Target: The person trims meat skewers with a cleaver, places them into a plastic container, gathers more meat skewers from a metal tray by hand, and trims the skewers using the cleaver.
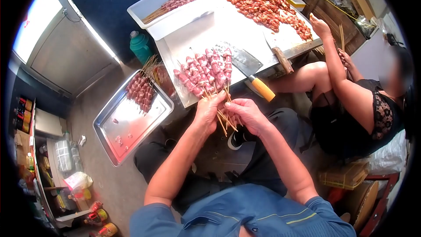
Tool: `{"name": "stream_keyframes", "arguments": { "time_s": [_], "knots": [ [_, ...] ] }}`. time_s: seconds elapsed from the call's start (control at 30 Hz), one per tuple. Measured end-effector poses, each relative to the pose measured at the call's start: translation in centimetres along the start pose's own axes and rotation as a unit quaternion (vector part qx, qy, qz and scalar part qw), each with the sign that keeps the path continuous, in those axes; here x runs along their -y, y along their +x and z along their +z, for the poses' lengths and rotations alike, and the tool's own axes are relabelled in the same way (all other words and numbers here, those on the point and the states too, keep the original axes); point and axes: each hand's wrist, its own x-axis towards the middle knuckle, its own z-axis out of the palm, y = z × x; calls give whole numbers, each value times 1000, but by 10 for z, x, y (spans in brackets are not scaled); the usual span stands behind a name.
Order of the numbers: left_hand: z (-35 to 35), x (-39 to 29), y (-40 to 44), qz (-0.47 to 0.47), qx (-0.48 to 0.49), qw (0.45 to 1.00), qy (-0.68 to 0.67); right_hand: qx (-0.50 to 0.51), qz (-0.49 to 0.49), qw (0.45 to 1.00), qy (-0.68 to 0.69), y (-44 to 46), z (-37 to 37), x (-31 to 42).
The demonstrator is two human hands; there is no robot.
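A fanned bundle of raw meat skewers [206, 72] points away from me over the near edge of the white table [193, 37]. My left hand [209, 113] is closed around the bare stick ends below the meat. Beside it, my right hand [247, 115] is closed with thumb and fingers on the same bundle; some sticks and a little meat show below the fingers. Just right of the meat lies a cleaver [245, 63], its yellow handle [263, 88] jutting past the table edge. A knife with a wooden handle [283, 60] rests farther right.
A metal tray [164, 105] with more meat skewers [140, 92] is on my left. On the table are a white tub [175, 26] of skewers and a pile of cut meat [263, 6]. A teal bottle [139, 46] stands behind. A co-worker [351, 92] sits at right, holding sticks.
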Motion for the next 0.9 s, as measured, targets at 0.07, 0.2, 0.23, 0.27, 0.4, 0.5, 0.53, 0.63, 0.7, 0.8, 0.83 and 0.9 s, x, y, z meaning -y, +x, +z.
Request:
{"name": "stream_keyframes", "arguments": {
  "time_s": [0.07, 0.2, 0.23, 0.27, 0.4, 0.5, 0.53, 0.63, 0.7, 0.8, 0.83, 0.9],
  "knots": [
    [-4, -1, 4, -2, 6, 1000, 23, -3, -1, 1000, 10, -1, -4, -3],
    [-2, 1, 6, -2, 16, 999, 41, 3, -8, 999, 39, -7, -5, 1],
    [-1, 2, 6, -3, 22, 999, 38, 2, -7, 999, 40, -7, -5, 1],
    [-1, 3, 7, -3, 22, 999, 39, -1, -7, 999, 37, -7, -5, 0],
    [0, 7, 14, 10, 0, 999, 42, -19, -10, 999, 34, -9, -4, 1],
    [1, 4, 10, -3, 15, 999, 46, -28, -24, 999, 38, -10, -6, 0],
    [1, 2, 8, -12, 29, 998, 50, -29, -24, 999, 38, -9, -9, 0],
    [-9, 4, 13, -14, 53, 996, 73, -12, -23, 999, 24, -8, -15, -1],
    [-6, 2, 10, -9, 64, 996, 67, -35, -40, 998, 35, -8, -15, -2],
    [2, -4, 1, -13, 82, 994, 73, -27, -41, 998, 37, -9, -11, -2],
    [0, -4, 2, -33, 93, 993, 58, -20, -34, 998, 51, -11, -10, -1],
    [0, -7, -2, -55, 96, 993, 31, -23, -29, 997, 74, -12, -10, -1]
  ]
}}
